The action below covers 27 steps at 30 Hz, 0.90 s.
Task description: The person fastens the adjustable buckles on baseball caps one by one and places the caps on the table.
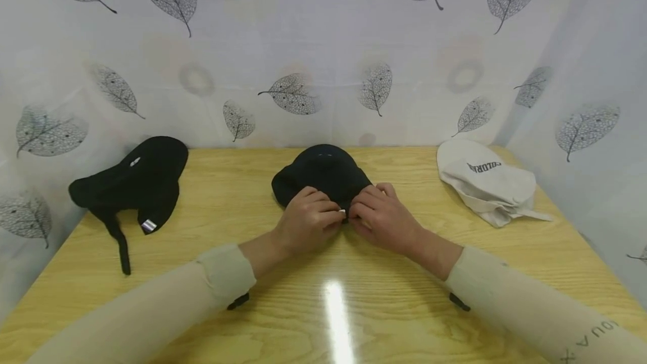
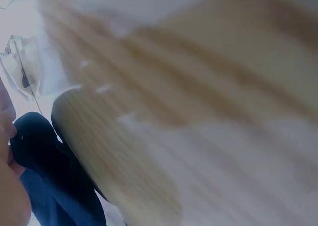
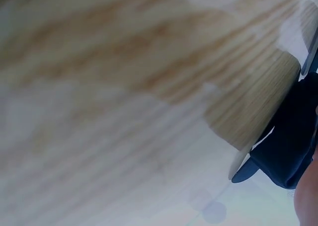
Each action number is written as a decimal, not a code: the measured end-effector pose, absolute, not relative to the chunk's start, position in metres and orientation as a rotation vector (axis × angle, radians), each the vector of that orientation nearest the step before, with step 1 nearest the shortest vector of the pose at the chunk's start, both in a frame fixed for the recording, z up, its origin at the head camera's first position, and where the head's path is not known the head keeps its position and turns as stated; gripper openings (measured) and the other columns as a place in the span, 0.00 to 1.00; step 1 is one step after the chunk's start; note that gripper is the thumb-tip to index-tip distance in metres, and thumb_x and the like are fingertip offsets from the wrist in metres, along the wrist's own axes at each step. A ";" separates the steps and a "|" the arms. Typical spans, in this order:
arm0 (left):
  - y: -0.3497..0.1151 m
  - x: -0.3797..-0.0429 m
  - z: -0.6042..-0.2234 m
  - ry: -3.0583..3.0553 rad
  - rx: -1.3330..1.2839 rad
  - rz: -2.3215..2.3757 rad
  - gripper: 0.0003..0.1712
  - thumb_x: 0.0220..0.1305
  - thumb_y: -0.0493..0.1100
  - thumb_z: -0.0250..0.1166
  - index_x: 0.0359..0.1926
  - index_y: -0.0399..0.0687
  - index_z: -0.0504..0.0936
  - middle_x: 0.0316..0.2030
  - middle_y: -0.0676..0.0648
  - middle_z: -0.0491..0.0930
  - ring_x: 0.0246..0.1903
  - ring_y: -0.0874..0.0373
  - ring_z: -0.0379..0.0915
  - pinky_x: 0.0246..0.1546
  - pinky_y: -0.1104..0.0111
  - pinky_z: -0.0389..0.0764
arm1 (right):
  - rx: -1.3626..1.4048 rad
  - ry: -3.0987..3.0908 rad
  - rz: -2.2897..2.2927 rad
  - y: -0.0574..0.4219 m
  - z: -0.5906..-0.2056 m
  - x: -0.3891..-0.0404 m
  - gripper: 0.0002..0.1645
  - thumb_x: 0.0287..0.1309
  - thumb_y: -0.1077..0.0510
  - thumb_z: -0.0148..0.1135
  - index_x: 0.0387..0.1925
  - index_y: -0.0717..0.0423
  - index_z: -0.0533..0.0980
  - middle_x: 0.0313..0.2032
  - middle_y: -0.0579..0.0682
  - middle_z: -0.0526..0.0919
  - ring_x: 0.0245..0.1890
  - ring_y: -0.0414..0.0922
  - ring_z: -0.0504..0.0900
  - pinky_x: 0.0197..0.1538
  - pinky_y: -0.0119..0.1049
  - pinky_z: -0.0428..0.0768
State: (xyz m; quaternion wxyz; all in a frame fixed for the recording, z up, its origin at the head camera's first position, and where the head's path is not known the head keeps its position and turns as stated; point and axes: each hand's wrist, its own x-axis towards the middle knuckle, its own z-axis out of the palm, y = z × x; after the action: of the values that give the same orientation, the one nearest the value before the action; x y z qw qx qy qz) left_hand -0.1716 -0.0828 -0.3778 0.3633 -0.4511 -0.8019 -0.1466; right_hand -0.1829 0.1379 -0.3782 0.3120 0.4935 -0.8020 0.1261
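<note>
At the middle of the table's far part lies a black cap [image 1: 323, 170], its rounded crown facing away from me. My left hand [image 1: 309, 219] grips its near edge from the left, fingers curled. From the right, my right hand [image 1: 383, 219] pinches the same edge, close beside the left. A small white tag and a bit of dark strap show between the fingertips. The left wrist view has the dark fabric [image 2: 37, 141] beside the fingers at its left edge; the right wrist view has it [image 3: 285, 151] at its right edge.
On the left of the wooden table [image 1: 349, 296] lies another black cap [image 1: 146, 178] with a strap hanging toward me. A white cap [image 1: 487, 176] with dark lettering lies at the right. Behind them hangs a leaf-patterned curtain [image 1: 323, 32].
</note>
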 end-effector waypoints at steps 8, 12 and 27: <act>-0.083 -0.169 -0.377 -2.055 -1.160 -0.351 0.05 0.52 0.41 0.77 0.33 0.52 0.92 0.29 0.53 0.88 0.32 0.59 0.82 0.39 0.66 0.77 | 1.329 -2.077 0.341 0.136 -0.380 -0.184 0.17 0.41 0.56 0.82 0.32 0.52 0.81 0.37 0.47 0.83 0.41 0.47 0.78 0.44 0.47 0.71; -0.083 -0.168 -0.377 -2.054 -1.159 -0.343 0.06 0.51 0.41 0.78 0.33 0.52 0.92 0.29 0.53 0.88 0.31 0.59 0.81 0.38 0.66 0.77 | 1.336 -2.070 0.327 0.136 -0.380 -0.184 0.16 0.42 0.56 0.81 0.31 0.52 0.80 0.37 0.47 0.83 0.41 0.46 0.78 0.44 0.47 0.71; -0.084 -0.166 -0.382 -2.008 -1.183 -0.260 0.05 0.51 0.43 0.77 0.32 0.53 0.92 0.28 0.55 0.87 0.29 0.60 0.81 0.37 0.67 0.77 | 1.349 -2.082 0.284 0.133 -0.378 -0.178 0.11 0.47 0.59 0.77 0.27 0.53 0.79 0.34 0.46 0.81 0.38 0.46 0.77 0.44 0.45 0.71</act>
State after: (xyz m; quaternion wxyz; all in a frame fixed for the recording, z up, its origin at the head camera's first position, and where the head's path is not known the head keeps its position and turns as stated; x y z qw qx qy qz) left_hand -0.1659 -0.0843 -0.3822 0.3879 -0.4651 -0.7892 -0.1022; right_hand -0.1779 0.1331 -0.3783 0.3165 0.5124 -0.7909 0.1080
